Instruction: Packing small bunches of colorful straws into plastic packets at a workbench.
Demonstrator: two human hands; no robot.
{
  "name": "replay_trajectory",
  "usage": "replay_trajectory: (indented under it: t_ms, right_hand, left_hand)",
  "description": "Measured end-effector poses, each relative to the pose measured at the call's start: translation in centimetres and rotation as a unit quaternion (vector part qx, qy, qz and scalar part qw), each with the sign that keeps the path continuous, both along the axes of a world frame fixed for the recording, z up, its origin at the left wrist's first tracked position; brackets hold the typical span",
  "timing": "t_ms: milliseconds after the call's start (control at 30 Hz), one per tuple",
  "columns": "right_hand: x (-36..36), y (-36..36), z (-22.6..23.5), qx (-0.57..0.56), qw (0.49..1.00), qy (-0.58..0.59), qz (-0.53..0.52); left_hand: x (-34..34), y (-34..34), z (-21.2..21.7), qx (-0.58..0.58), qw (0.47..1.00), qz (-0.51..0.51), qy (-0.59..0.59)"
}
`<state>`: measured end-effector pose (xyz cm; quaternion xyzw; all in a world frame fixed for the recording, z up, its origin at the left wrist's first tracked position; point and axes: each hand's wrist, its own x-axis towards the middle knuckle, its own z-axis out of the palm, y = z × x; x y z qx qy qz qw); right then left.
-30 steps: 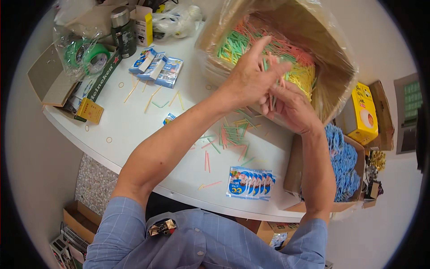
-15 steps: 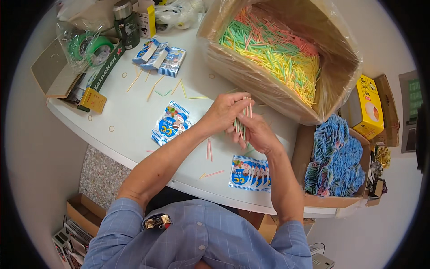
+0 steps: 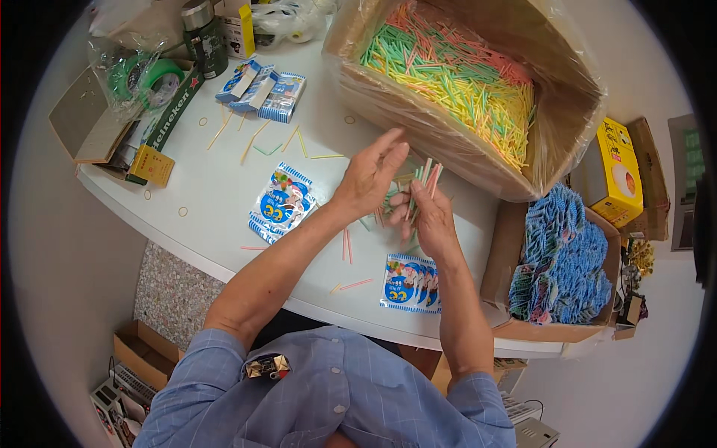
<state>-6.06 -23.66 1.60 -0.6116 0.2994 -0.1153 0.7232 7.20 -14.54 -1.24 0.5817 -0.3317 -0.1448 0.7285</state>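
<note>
A small bundle of thin candy sticks [image 3: 428, 175], pink and pale green, stands up out of my right hand [image 3: 435, 222], which is closed round it. More green sticks show blurred under its fingers, partly hidden. My left hand [image 3: 370, 178] is just left of the bundle, fingers apart and nothing in it. Left of that hand lies a blue-and-white printed packet [image 3: 280, 200]. Near the table's front edge, by my right wrist, several similar packets [image 3: 407, 284] overlap in a fanned row, partly covered by my forearm.
Behind my hands a plastic-lined carton [image 3: 418, 123] holds many pink, green and yellow sticks. At right, a box holds blue packets [image 3: 560, 261]. Loose sticks and rubber bands [image 3: 183, 212] lie about. Small boxes [image 3: 282, 97], a dark flask [image 3: 203, 41] and green tape [image 3: 160, 82] stand farther back.
My hands were together round the stick bundle. The left hand has let go and moved a little left, its fingers spread. The right hand keeps the bundle.
</note>
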Motion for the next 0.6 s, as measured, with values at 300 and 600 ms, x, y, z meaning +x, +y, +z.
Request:
replay_trajectory:
  t_ms: [300,600]
  right_hand:
    - [0.3,2.4,0.3,0.24,0.957,-0.067,0.149]
    - [-1.3,4.4,-0.6,0.279,0.938,-0.01,0.206]
  left_hand:
    - [-0.1,1.8,2.6,0.093,0.954,-0.269,0.091]
    - [-1.5,5.7,2.7,0.202,0.91,-0.309,0.188]
